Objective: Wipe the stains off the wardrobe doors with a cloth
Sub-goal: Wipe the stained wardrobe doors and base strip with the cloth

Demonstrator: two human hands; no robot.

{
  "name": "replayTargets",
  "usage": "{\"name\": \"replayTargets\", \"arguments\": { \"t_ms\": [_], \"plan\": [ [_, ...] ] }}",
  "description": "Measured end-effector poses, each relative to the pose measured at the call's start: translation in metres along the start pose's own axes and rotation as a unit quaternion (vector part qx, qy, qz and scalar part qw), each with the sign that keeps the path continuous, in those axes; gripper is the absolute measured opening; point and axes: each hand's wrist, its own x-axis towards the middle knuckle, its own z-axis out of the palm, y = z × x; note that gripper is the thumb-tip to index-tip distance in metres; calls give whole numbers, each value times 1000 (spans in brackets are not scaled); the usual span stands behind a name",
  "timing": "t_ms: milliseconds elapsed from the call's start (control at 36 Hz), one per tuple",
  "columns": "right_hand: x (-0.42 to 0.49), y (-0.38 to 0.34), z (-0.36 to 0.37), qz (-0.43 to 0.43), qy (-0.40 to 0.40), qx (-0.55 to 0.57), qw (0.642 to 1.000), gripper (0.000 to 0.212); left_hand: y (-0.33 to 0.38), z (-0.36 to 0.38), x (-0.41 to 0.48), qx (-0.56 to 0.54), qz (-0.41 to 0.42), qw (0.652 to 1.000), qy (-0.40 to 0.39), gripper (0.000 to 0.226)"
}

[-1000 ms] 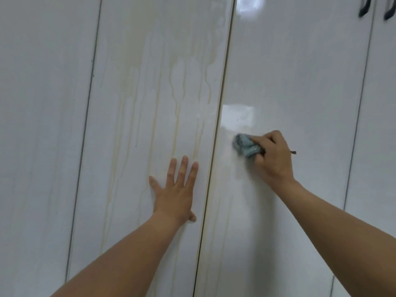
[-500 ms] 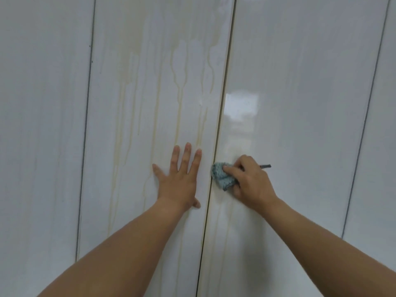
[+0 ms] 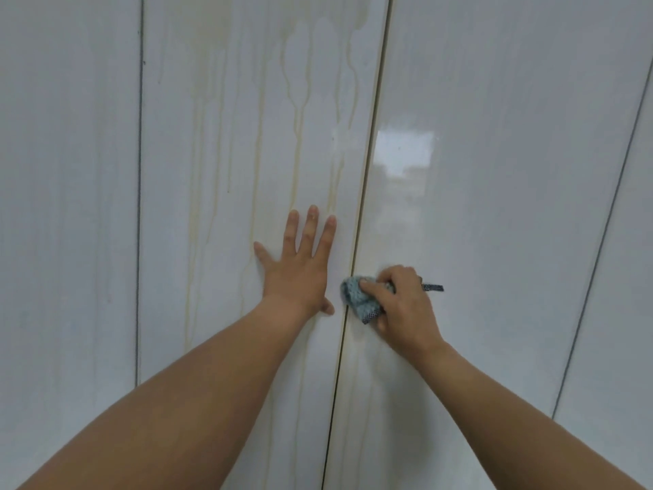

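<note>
Blue-grey and crumpled, the cloth (image 3: 361, 301) sits bunched in your right hand (image 3: 403, 305), fingers curled round it, pressed on the right door (image 3: 494, 242) just beside the centre seam. Your left hand (image 3: 300, 267) lies flat, fingers spread straight, on the left door (image 3: 219, 171), among yellowish drip stains (image 3: 296, 146).

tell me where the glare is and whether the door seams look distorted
Head view: a bright rectangular glare patch sits on the wardrobe door above the right hand gripping the cloth; the door seams fan outward toward the top, likely wide-angle distortion; nothing badly blurred.
</note>
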Motion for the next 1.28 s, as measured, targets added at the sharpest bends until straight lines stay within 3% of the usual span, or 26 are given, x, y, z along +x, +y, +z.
{"name": "replayTargets", "arguments": {
  "t_ms": [139, 278, 417, 583, 667, 722, 806, 889, 972, 1111, 1278],
  "plan": [
    [16, 6, -10, 4, -37, 44, 998, 31, 0, 0, 0, -2, -2, 1000, -1, 157],
    [64, 12, -32, 140, 97, 67, 983, 41, 0, 0, 0, -15, -2, 1000, 1, 156],
    [29, 3, -13, 130, 130, 39, 982, 46, 0, 0, -1, -14, 2, 1000, 5, 155],
    [-46, -9, 13, 40, -4, 47, 998, 39, 0, 1, -1, -5, -1, 1000, 11, 157],
    [-37, -5, 6, 32, -50, 66, 996, 33, 1, 0, -2, -7, -3, 1000, 11, 157],
    [-12, -2, -7, 56, -15, 61, 996, 25, 2, -1, -2, -12, -3, 1000, 7, 157],
    [32, 3, -23, 143, 109, 72, 981, 38, 1, -1, -2, -17, -4, 1000, 10, 157],
    [48, 6, -24, 149, 139, 50, 978, 36, 0, -1, -3, -19, -2, 1000, 12, 156],
    [23, 5, -11, 90, 114, 10, 989, 31, 1, -2, -3, -19, -3, 1000, 9, 156],
    [-59, -8, 23, -25, -18, 13, 999, 33, 2, -1, -3, -14, -2, 1000, 8, 156],
    [-71, -20, 17, 18, -72, 75, 994, 26, 1, -1, -2, -15, -4, 1000, 13, 157]
  ]
}}
